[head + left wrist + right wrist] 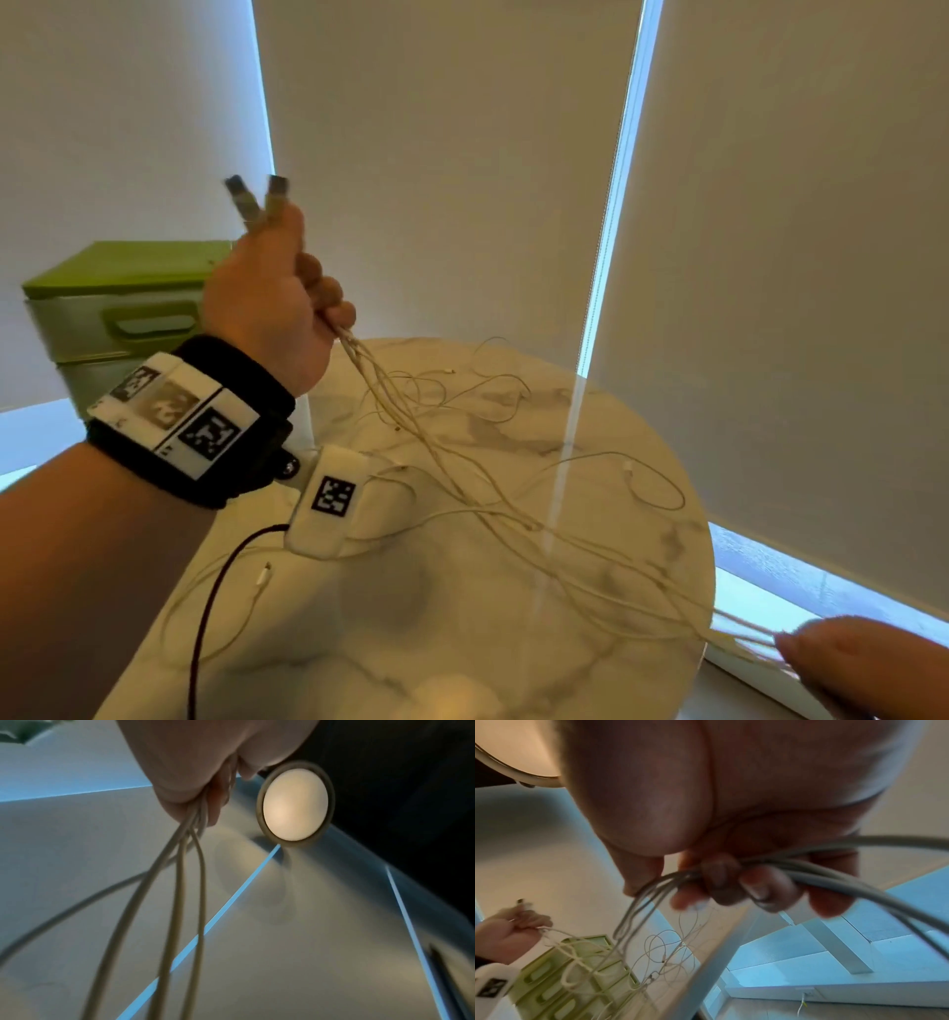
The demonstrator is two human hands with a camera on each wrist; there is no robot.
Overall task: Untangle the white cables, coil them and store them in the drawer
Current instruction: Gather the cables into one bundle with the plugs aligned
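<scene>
Marble-patterned round surface (pixel 462 642), pale blinds behind. White cables (pixel 493 493) sprawl across it in loose, crossing loops, thin and limp; several small plug ends lie out on the marble. Still tangled, nothing coiled.

Bundle runs on a long diagonal across the surface: high end above its far-left side, low end just off its near-right rim.

Left hand (pixel 272 303) is raised above the far-left side, fingers curled tight round several strands; two plug ends (pixel 257 198) stick up out of the fist, blurred. Right hand (pixel 862 663) sits low, past the near-right rim, fingers (pixel 718 882) curled round a gathered bunch of strands that feeds back toward the surface.

Judgement: strands are being drawn apart between the two fists; knots sit mid-span over the surface, about equally far from either hand.

Green drawer unit (pixel 118 308) stands on the far-left side of the surface, behind the left wrist; drawers look closed.
</scene>
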